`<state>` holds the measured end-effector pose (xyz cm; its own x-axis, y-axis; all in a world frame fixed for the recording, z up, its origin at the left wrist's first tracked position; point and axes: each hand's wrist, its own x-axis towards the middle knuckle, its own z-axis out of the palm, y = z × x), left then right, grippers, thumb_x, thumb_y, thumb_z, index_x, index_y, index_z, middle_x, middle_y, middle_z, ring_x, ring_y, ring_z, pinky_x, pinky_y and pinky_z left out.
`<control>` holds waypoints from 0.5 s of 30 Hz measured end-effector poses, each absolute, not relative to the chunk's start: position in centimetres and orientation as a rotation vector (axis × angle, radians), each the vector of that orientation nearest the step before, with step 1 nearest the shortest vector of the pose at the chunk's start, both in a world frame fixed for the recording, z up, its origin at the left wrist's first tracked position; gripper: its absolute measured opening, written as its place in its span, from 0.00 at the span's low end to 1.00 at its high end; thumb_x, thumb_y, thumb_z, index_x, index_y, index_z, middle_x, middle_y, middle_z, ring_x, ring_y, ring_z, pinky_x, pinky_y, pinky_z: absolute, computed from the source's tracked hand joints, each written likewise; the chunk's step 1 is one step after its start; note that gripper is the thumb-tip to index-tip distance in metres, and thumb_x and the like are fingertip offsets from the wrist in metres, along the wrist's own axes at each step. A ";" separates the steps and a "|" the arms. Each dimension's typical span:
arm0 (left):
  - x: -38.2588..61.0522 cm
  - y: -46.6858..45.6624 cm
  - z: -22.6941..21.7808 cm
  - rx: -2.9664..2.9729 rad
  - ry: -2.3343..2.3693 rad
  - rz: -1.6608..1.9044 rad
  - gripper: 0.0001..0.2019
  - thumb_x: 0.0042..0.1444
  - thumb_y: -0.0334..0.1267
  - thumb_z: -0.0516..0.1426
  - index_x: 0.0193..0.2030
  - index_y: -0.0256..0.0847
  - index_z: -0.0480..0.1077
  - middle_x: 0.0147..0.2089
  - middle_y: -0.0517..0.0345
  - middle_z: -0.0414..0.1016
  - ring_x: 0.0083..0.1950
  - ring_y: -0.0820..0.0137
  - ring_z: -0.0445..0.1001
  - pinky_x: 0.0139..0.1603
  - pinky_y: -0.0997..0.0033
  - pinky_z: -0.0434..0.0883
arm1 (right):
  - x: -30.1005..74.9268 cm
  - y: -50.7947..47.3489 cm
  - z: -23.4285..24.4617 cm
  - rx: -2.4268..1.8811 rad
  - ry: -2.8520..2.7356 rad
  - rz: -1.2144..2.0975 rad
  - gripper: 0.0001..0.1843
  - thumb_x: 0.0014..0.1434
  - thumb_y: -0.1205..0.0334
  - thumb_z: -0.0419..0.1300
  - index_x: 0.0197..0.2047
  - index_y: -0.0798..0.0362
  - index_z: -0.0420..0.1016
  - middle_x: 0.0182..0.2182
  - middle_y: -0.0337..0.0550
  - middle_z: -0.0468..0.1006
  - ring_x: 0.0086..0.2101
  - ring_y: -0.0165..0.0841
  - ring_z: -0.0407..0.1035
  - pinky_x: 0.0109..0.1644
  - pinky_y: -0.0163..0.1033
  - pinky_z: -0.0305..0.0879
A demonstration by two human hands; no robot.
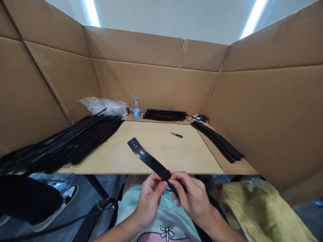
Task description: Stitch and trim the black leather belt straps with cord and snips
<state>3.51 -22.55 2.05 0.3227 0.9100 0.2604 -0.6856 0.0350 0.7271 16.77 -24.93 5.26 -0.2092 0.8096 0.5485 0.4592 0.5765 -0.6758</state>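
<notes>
Left hand [150,200], right hand [189,194] on strap [148,159]

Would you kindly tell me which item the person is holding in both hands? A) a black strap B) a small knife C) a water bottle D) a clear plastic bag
A. The left hand and right hand both grip the black strap, its free end rising above them.

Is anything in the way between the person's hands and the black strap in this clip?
Nothing visible stands in the way: the left hand and right hand are both directly on the black strap, near its lower end. Its free end extends above the wooden board.
</notes>
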 end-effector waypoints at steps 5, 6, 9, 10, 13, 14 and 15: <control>3.6 -22.7 2.0 0.901 0.295 1.233 0.05 0.53 0.37 0.62 0.34 0.39 0.72 0.30 0.60 0.73 0.26 0.75 0.70 0.30 0.74 0.70 | 17.3 -25.2 5.7 -1.063 -1.896 0.562 0.07 0.67 0.63 0.49 0.39 0.52 0.66 0.20 0.32 0.68 0.15 0.22 0.61 0.21 0.27 0.60; 3.6 -22.8 1.9 0.907 0.304 1.230 0.06 0.53 0.38 0.62 0.34 0.39 0.71 0.30 0.60 0.74 0.26 0.75 0.70 0.30 0.74 0.70 | 17.5 -25.3 5.8 -1.070 -1.906 0.571 0.07 0.67 0.63 0.49 0.39 0.52 0.66 0.20 0.33 0.67 0.16 0.22 0.61 0.21 0.27 0.60; 3.2 -22.6 1.4 0.921 0.358 1.236 0.08 0.52 0.39 0.63 0.34 0.38 0.71 0.31 0.59 0.74 0.29 0.74 0.71 0.33 0.73 0.70 | 17.6 -25.6 5.9 -1.080 -1.918 0.591 0.07 0.67 0.63 0.50 0.38 0.52 0.66 0.20 0.33 0.68 0.16 0.23 0.62 0.22 0.27 0.60; 3.1 -22.5 1.2 0.932 0.385 1.248 0.09 0.51 0.39 0.64 0.34 0.38 0.71 0.32 0.58 0.74 0.31 0.73 0.72 0.34 0.73 0.70 | 17.6 -25.6 5.9 -1.073 -1.908 0.613 0.06 0.66 0.63 0.51 0.37 0.52 0.66 0.19 0.33 0.68 0.17 0.23 0.63 0.21 0.27 0.60; 2.5 -21.9 1.0 0.979 0.461 1.280 0.11 0.49 0.41 0.65 0.32 0.37 0.71 0.31 0.58 0.75 0.32 0.72 0.72 0.36 0.73 0.69 | 17.5 -25.4 5.8 -1.014 -1.764 0.793 0.05 0.64 0.62 0.55 0.43 0.52 0.66 0.24 0.37 0.73 0.21 0.25 0.68 0.21 0.26 0.61; 2.3 -21.7 1.1 0.991 0.478 1.285 0.12 0.48 0.41 0.66 0.32 0.37 0.70 0.30 0.58 0.75 0.31 0.72 0.72 0.35 0.73 0.69 | 17.5 -25.2 5.8 -0.980 -1.692 0.899 0.10 0.62 0.62 0.57 0.48 0.52 0.65 0.28 0.39 0.75 0.23 0.26 0.69 0.22 0.26 0.62; 2.2 -21.5 1.3 0.997 0.493 1.293 0.13 0.47 0.42 0.66 0.31 0.37 0.70 0.29 0.58 0.75 0.30 0.72 0.71 0.34 0.73 0.68 | 17.5 -24.9 5.7 -0.940 -1.621 1.019 0.17 0.61 0.62 0.59 0.52 0.52 0.63 0.32 0.42 0.77 0.25 0.27 0.70 0.22 0.27 0.64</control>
<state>2.21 -21.55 1.33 0.2532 0.9428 0.2167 -0.5596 -0.0400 0.8278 17.46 -24.89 5.74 -0.2354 0.9177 0.3199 0.1092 0.3521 -0.9296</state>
